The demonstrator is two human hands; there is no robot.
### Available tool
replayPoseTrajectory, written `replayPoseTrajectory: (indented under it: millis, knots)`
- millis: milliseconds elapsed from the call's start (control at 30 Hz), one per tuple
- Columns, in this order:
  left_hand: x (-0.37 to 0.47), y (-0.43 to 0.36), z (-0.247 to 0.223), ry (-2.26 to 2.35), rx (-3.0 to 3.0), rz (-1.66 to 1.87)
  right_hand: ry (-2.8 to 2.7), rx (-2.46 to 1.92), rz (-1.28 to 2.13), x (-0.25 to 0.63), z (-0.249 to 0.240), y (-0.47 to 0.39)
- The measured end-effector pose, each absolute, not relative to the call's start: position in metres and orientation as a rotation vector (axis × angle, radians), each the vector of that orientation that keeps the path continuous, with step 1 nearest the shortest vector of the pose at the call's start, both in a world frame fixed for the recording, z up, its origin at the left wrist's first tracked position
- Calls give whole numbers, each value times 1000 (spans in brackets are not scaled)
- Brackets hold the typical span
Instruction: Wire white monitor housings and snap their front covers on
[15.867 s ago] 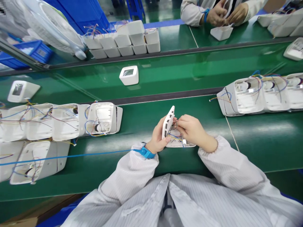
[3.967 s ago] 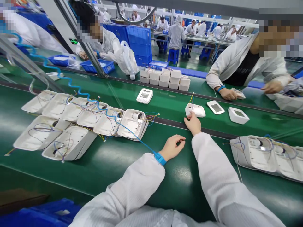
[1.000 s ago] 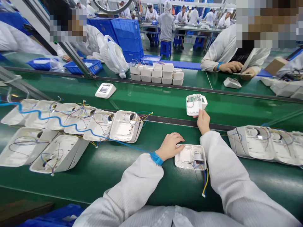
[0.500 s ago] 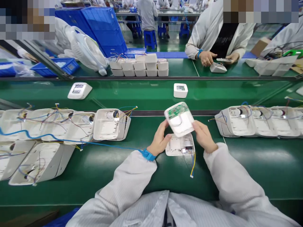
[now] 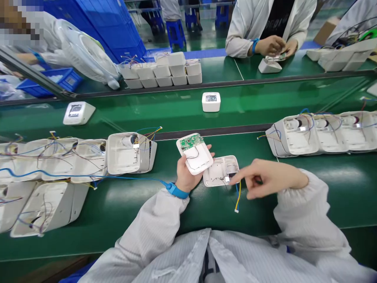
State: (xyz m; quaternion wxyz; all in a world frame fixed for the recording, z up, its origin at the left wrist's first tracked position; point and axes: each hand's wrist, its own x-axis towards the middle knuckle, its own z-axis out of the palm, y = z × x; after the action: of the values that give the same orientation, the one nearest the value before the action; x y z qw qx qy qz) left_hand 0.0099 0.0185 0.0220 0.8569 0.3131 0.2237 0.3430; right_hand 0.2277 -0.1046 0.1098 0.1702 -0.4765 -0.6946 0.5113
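In my left hand (image 5: 186, 175) lies a white plastic cover (image 5: 198, 160), tilted, its inner side up. A green circuit board (image 5: 192, 142) sits at the cover's top end, with a thin dark wire across the white part. Beside it on the bench is an open white housing (image 5: 214, 176), its corner partly hidden by the cover. My right hand (image 5: 262, 179) stretches its index finger over the housing's right side, near a small metallic part (image 5: 227, 178); whether it touches is unclear. Yellow and blue wires (image 5: 239, 196) hang out of the housing to a white plug.
Rows of wired white housings stand at left (image 5: 123, 155) and right (image 5: 300, 135). Two closed white units (image 5: 211, 103) sit on the green strip behind. A blue cord (image 5: 129, 178) runs from my left wristband across the left row. Opposite, a co-worker's hands (image 5: 272, 46) handle parts.
My right hand has let go of the cover and moved down to the housing's right side. My left hand now holds the cover alone, farther left. The view has tipped downward.
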Motion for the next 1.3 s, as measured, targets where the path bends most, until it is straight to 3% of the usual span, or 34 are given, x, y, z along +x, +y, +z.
replayPoseTrajectory:
  millis: [67,200,433,567,800,933,1200,1300]
  knots:
    - [9,18,18,464,695,736,-2049,-1236,1597,221,110,-108]
    - [8,15,12,450,780,696,-1999,-1204,1536,197,99,-102]
    - [5,10,7,374,898,632,-1718,-1562,771,184,74,-84]
    - [4,8,1,404,945,669,-1672,-1537,540,183,67,-82]
    - [2,8,5,380,968,599,-1275,-1280,1068,172,68,-83]
    - [3,8,6,386,963,602,-1105,-1314,1082,169,66,-81]
    - [3,6,10,334,877,608,-1312,-1678,335,171,42,-75]
    - [4,7,13,356,865,656,-1495,-1676,235,173,34,-74]
